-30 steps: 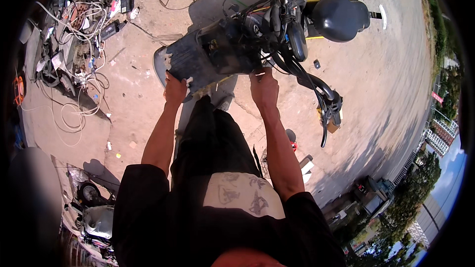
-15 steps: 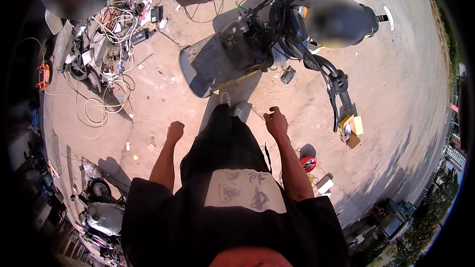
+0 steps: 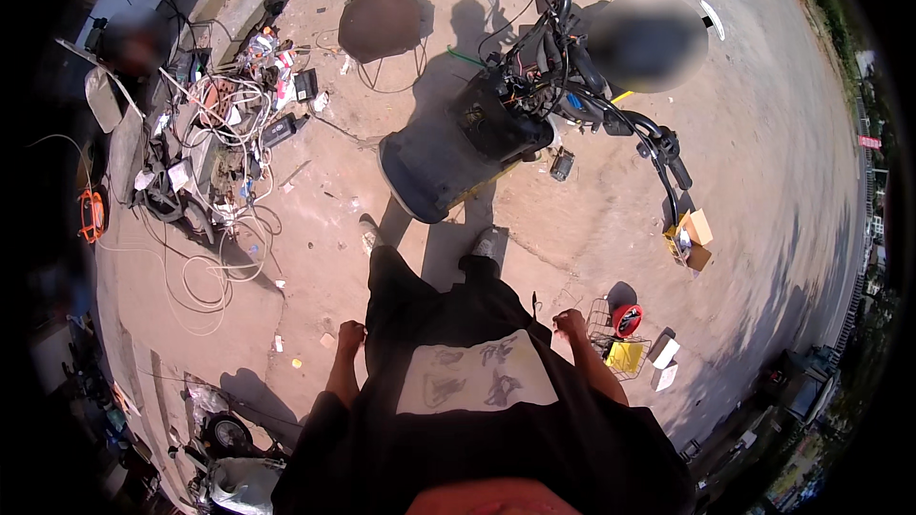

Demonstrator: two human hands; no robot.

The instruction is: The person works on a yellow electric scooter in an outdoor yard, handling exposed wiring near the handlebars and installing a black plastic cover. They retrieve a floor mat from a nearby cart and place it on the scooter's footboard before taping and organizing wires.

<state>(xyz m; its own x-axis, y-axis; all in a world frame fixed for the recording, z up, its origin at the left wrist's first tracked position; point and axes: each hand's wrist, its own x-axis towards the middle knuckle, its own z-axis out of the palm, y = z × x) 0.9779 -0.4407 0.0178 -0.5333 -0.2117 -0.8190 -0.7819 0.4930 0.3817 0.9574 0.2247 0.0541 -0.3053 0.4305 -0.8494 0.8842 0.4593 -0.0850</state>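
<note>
My left hand (image 3: 351, 336) hangs beside my left thigh, its fingers curled in and nothing visible in them. At my other side, my right hand (image 3: 571, 324) hangs low with its fingers bent inward; I see no object in it. Neither hand touches anything but possibly my clothes. Ahead of my feet stands a scooter (image 3: 429, 172) with its front opened up and wires (image 3: 520, 81) exposed. Its black handlebar grip (image 3: 679, 172) reaches out to the right. Nearest my right hand is a wire basket (image 3: 601, 329) with a red round thing (image 3: 627, 320) and a yellow box (image 3: 625, 357).
An opened cardboard box (image 3: 699, 227) lies under the handlebar. A small metal part (image 3: 562, 165) sits beside the scooter. A stool (image 3: 380, 25) stands beyond it. Coiled pale cable (image 3: 205, 300) and a littered heap (image 3: 219, 100) spread to the left. White boxes (image 3: 665, 377) lie at right.
Both hands have dropped back from in front of me to beside my thighs. My feet have moved apart, and the scooter's front sits shifted right in the view. More of the wire basket shows.
</note>
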